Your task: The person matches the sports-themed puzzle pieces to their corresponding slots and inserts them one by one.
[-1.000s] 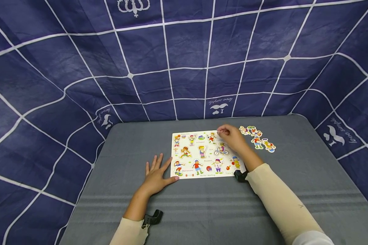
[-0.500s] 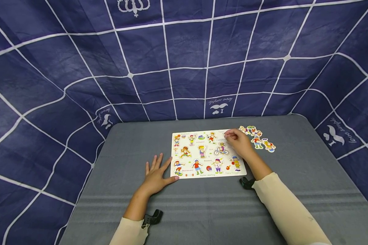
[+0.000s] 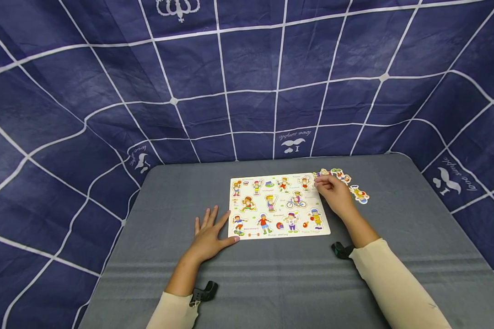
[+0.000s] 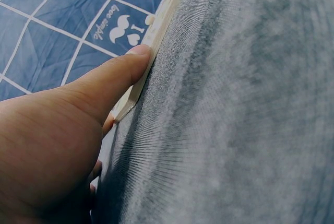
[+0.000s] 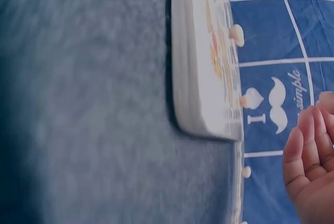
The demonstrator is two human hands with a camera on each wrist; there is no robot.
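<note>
A white knobbed puzzle board (image 3: 283, 219) with cartoon sports figures lies on the grey table. My left hand (image 3: 207, 242) rests at its left side, fingers spread. In the left wrist view my left thumb (image 4: 112, 80) lies against the board's edge (image 4: 136, 91). By the board's upper right corner, my right hand (image 3: 334, 194) has thumb and fingertips together. It seems to pinch a small puzzle piece (image 3: 316, 174), mostly purple, though fingers hide part of the contact. The right wrist view shows the right fingers (image 5: 308, 145) bent near the board's corner, without the pinch itself.
Several loose puzzle pieces (image 3: 340, 175) lie right of the board, including one figure piece (image 3: 360, 194) farther right; my right hand covers part of this group. Small wooden knobs (image 5: 236, 35) stick up. A blue checked curtain (image 3: 247, 109) surrounds the grey table (image 3: 255, 283).
My right hand has moved right across the board's upper right corner toward the loose pieces, uncovering the tennis figure. A purple piece now shows at its fingertips. The left hand stays put.
</note>
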